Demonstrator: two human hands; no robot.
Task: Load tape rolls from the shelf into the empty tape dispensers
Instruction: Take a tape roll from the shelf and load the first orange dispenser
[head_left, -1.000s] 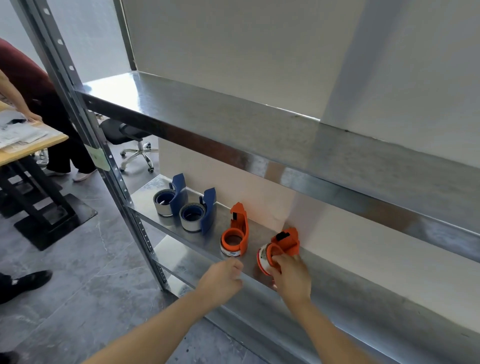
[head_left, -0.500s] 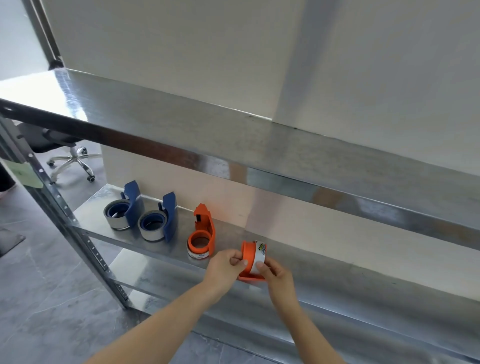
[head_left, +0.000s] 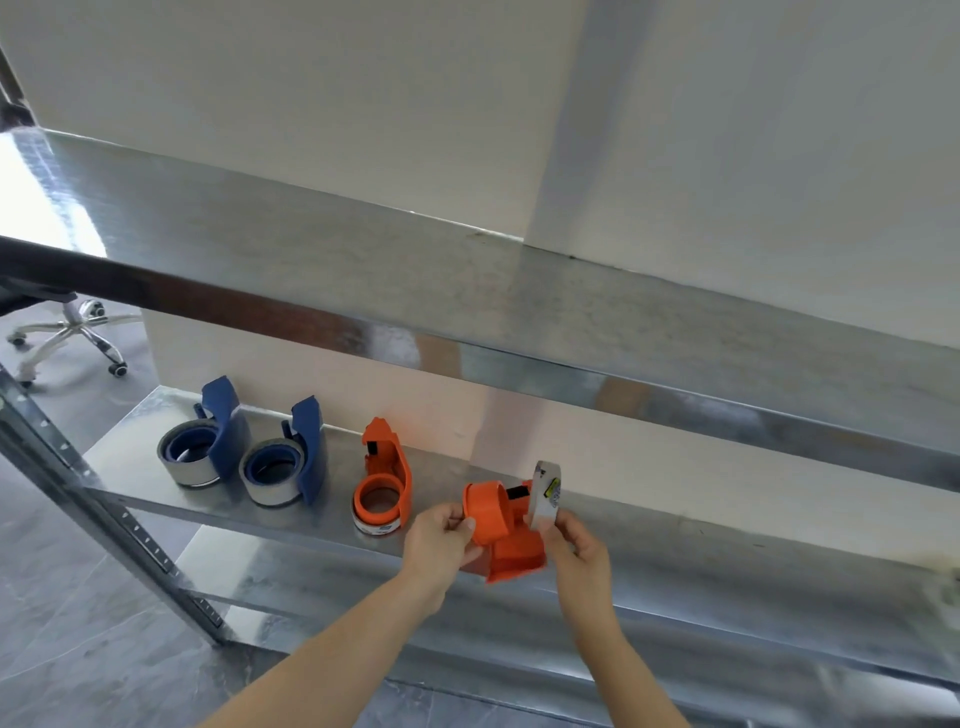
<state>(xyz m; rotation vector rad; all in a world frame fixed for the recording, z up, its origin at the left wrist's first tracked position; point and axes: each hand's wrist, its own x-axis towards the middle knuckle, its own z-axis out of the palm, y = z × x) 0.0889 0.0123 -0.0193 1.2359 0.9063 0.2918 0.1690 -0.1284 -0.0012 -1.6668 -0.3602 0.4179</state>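
Held just above the front edge of the lower shelf (head_left: 332, 525): orange tape dispenser (head_left: 501, 530) gripped in left hand (head_left: 439, 545), tape roll (head_left: 545, 493) pinched on edge in right hand (head_left: 579, 553), touching the dispenser's right side, hub facing left

i see a galvanised metal shelf (head_left: 156, 488) carrying, left to right, two blue tape dispensers (head_left: 208, 441) (head_left: 291, 462) and one orange dispenser (head_left: 384, 483), each holding a roll.
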